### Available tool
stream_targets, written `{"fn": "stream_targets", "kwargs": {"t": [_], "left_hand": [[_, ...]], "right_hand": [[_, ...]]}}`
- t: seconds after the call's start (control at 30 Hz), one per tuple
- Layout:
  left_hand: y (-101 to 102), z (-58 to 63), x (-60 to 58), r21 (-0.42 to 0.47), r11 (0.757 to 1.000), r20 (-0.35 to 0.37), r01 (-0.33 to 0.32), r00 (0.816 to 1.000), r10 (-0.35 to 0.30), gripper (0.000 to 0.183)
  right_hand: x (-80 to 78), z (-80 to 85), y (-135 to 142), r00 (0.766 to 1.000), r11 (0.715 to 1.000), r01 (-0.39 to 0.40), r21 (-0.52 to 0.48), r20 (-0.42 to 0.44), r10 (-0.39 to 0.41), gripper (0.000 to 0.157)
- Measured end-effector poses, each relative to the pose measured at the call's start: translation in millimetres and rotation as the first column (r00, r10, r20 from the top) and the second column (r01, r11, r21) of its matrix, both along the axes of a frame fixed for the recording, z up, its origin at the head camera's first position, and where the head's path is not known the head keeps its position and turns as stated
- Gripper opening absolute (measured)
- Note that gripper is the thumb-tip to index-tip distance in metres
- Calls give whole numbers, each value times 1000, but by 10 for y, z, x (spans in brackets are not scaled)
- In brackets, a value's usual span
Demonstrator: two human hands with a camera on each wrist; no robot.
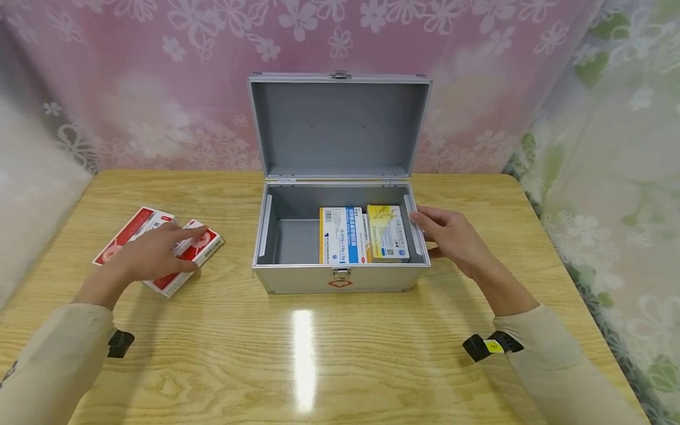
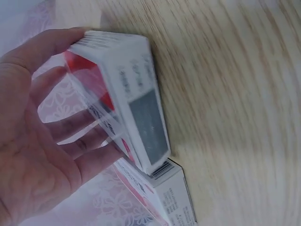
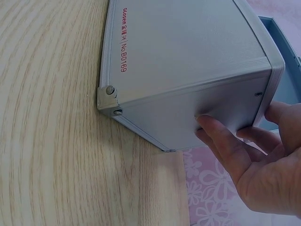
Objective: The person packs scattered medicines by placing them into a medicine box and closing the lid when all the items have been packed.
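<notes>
My left hand point(image 1: 154, 251) lies over a red-and-white medicine box point(image 1: 206, 243) on the table's left, thumb and fingers spread. In the left wrist view, the thumb tip is right at one corner of this medicine box point(image 2: 134, 94), and the other fingers reach across its printed face. Another red-and-white box point(image 1: 130, 230) is beside it, partly hidden by the hand. My right hand point(image 1: 451, 236) grips the right wall of a silver first-aid case point(image 1: 297, 278), thumb over the rim. Its fingers press the outer side of the case point(image 3: 188, 61) in the right wrist view.
The case's lid point(image 1: 340, 130) stands raised at the back. Inside, on the right, are a blue-and-white medicine box point(image 1: 342, 236) and a yellow-and-white one point(image 1: 388, 233). A floral curtain point(image 1: 186, 88) hangs behind the wooden table point(image 1: 223, 354).
</notes>
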State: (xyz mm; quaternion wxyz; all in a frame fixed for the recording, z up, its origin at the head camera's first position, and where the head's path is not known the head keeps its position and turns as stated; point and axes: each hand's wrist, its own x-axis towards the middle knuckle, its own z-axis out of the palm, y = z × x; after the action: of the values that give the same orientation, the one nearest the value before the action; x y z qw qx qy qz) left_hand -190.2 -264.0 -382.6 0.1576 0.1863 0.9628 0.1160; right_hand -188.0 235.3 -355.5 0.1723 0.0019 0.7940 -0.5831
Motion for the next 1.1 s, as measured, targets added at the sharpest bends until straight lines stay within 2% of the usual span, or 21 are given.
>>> {"fn": "stream_targets", "kwargs": {"t": [0.13, 0.27, 0.4, 0.57, 0.7, 0.8, 0.87, 0.93, 1.1], "left_hand": [[-20, 34, 8, 73, 993, 3, -96, 995, 97, 77], [24, 147, 52, 114, 977, -26, -178, 983, 182, 79], [121, 314, 76, 113, 974, -109, -195, 972, 207, 77], [269, 498, 88, 112, 976, -208, -184, 956, 204, 75], [413, 646, 122, 144, 972, -254, -188, 942, 220, 73], [539, 767, 150, 203, 963, -271, -180, 934, 231, 71], [625, 853, 170, 288, 946, -263, -151, 937, 230, 68], [721, 939, 191, 385, 915, -240, -121, 944, 225, 66], [1002, 1117, 237, 600, 797, -155, -72, 967, 204, 67]], "right_hand": [[-2, 3, -1, 1000, 1000, 0, -2, 0, 0, 60], [-2, 0, -6, 1000, 1000, 7, -6, 5, -7, 59], [1, -5, 1, 1000, 1000, 24, -1, 7, -24, 60], [9, -5, 21, 1000, 1000, 20, 0, 11, -20, 61], [11, -12, 21, 1000, 1000, 16, -11, 14, -16, 61], [5, -13, 18, 1000, 1000, 17, -7, 12, -17, 61], [2, -12, 17, 1000, 1000, 14, -1, 10, -14, 61], [-1, -12, 15, 1000, 1000, 13, 5, 7, -13, 60], [10, -7, 10, 1000, 1000, 12, 1, 3, -12, 59]]}}
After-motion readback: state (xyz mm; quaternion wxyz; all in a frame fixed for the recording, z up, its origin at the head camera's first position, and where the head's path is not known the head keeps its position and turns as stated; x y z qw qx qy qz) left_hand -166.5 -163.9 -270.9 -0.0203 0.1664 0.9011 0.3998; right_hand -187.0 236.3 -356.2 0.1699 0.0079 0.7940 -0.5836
